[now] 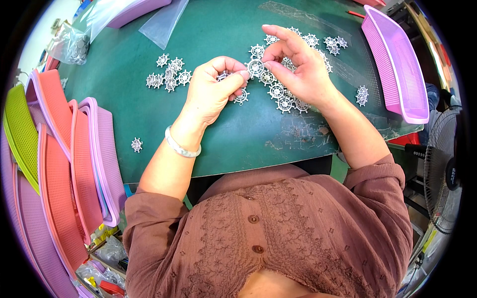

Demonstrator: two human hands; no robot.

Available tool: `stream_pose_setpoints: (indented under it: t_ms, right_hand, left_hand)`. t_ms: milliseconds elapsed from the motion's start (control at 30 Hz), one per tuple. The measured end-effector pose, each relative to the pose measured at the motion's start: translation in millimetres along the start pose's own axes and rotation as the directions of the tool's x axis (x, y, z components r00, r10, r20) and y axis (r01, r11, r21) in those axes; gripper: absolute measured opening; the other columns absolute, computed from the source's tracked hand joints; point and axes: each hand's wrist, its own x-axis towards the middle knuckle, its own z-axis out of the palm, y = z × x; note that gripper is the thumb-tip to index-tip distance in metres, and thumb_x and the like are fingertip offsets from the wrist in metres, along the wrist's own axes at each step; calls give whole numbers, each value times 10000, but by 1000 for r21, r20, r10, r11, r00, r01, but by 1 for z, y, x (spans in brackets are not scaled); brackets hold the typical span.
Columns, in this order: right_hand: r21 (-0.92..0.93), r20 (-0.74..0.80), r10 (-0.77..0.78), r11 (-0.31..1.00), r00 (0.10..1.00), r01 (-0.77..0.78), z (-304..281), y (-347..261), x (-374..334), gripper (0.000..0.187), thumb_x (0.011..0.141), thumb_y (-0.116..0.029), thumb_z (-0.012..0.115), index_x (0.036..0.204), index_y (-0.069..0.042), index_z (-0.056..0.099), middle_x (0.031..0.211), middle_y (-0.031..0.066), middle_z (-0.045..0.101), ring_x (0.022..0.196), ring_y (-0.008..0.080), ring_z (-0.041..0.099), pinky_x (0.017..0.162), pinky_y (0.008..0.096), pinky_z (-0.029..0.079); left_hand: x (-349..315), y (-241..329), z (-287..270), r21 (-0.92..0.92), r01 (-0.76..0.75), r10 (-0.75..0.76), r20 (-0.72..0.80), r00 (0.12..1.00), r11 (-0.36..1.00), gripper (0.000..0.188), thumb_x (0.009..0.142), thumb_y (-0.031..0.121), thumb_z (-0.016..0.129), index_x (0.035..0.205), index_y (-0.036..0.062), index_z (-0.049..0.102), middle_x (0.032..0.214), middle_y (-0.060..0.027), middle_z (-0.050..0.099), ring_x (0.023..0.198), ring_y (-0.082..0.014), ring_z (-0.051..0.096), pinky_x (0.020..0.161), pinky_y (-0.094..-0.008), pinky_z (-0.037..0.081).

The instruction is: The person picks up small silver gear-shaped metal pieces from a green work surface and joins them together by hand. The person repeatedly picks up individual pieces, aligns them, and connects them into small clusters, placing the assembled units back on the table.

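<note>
My left hand [212, 85], with a pale bangle on its wrist, is closed around a few small silver ship's wheel charms [223, 76]. Its thumb and forefinger meet at the edge of a larger ship's wheel charm [255, 68]. That charm's other side is pinched by the thumb and a bent finger of my right hand [303, 67], whose forefinger stretches out above. Below the hands lies a pile of ship's wheel charms [277, 90], partly hidden by my right hand. One charm [242, 96] shows just under my left fingers.
A smaller charm cluster [171, 74] lies left on the green table [223, 144]. More charms [336, 44] lie at the far right. A purple basket [397, 69] stands on the right edge, near a fan [444, 169]. Stacked baskets [54, 164] line the left edge. A clear plastic bag [164, 22] lies behind.
</note>
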Motion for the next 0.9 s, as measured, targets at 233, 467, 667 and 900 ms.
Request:
stream_pose_setpoints:
  t_ms: [233, 467, 667, 900]
  right_hand:
    - [-3, 11, 11, 1000, 1000, -11, 0, 2, -1, 515, 803, 48, 555, 1285, -14, 384, 831, 20, 554, 789, 83, 529, 769, 230, 424]
    - [12, -42, -25, 1000, 999, 26, 2, 6, 0, 476, 778, 22, 581, 1228, -39, 437, 779, 38, 581, 711, 120, 556, 679, 256, 464]
    - [70, -32, 8, 998, 999, -6, 3, 7, 0, 471, 789, 16, 578, 1234, -43, 433, 780, 34, 580, 709, 111, 553, 672, 254, 462]
    - [17, -43, -29, 999, 999, 30, -5, 2, 0, 450, 796, 13, 573, 1223, -36, 440, 764, 28, 582, 703, 107, 551, 654, 255, 458]
  left_hand:
    - [0, 0, 0, -8, 16, -16, 6, 1000, 1000, 87, 784, 82, 648, 835, 27, 603, 673, -7, 576, 552, -47, 497, 476, -167, 387]
    - [0, -1, 0, -2, 26, -26, 6, 1000, 1000, 96, 785, 96, 649, 832, 28, 601, 666, -9, 576, 547, -49, 496, 471, -167, 383]
    - [0, -1, -1, 8, 37, -37, 12, 999, 999, 64, 812, 97, 619, 841, 47, 591, 669, 0, 562, 545, -59, 485, 483, -185, 373]
    - [2, -2, 1, 32, 53, -53, 10, 999, 998, 53, 816, 84, 604, 851, 46, 592, 677, -3, 560, 552, -62, 483, 488, -187, 371]
